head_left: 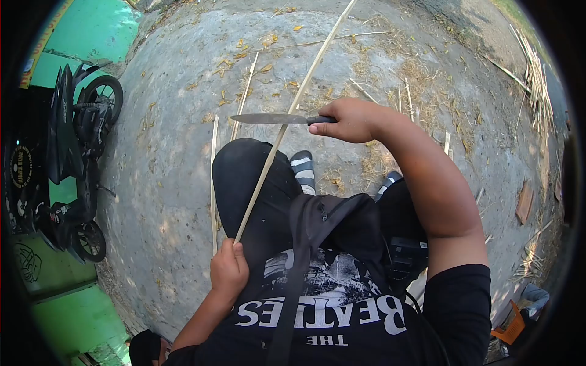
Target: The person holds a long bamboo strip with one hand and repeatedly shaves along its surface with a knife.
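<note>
A long, pale bamboo strip (264, 173) runs slantwise from my lap up past the top of the view. My left hand (229, 266) is closed around its lower end, close to my left hip. In my right hand (349, 119) is the black handle of a knife (268, 119), its blade pointing left. The blade crosses over the strip just beyond my left knee; whether the edge bites into the wood I cannot tell.
More strips (245, 91) lie on the concrete ground (177, 79) among shavings and dry leaves. A motorcycle (79, 140) stands at the left by a green wall. Far right are a bundle of strips (537, 85), a wood block (524, 202) and an orange basket (510, 328).
</note>
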`<state>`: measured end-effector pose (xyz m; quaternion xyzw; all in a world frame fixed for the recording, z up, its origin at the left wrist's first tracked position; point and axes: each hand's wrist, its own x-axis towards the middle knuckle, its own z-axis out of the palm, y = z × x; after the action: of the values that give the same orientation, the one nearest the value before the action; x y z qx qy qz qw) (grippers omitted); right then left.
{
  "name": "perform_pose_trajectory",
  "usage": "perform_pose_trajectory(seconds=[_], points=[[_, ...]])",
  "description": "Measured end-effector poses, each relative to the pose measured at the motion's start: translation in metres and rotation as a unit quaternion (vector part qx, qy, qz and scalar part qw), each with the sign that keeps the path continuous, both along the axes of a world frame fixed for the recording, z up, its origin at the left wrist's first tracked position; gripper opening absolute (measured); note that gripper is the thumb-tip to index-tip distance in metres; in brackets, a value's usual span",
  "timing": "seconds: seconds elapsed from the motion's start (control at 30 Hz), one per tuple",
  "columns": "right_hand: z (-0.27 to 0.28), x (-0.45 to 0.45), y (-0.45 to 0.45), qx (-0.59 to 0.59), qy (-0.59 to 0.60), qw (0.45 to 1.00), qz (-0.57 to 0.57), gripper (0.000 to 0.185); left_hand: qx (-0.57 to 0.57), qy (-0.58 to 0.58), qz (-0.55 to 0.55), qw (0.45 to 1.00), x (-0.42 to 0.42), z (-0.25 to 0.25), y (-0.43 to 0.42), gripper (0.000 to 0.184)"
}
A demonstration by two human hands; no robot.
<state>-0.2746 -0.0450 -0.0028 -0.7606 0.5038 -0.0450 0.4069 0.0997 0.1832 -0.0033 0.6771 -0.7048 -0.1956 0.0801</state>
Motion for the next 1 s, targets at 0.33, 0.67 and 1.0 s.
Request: perform_pose_trajectory(seconds=[0.33,0.67,1.0], points=[[0.015,0.001,0.005,0.025,0.049,0.998,0.025,0.070,0.021,0.014,-0.001,1.000,0.000,0.005,0.001,0.030],[0.008,-0.015,-0.002,0.028,0.037,0.999,-0.004,0.068,0.012,0.009,-0.016,1.000,0.001,-0.004,0.002,0.029],[0.003,-0.010,0.000,-0.006,-0.038,0.999,0.007,0.058,0.010,0.033,-0.017,0.999,0.004,-0.007,-0.001,0.029]])
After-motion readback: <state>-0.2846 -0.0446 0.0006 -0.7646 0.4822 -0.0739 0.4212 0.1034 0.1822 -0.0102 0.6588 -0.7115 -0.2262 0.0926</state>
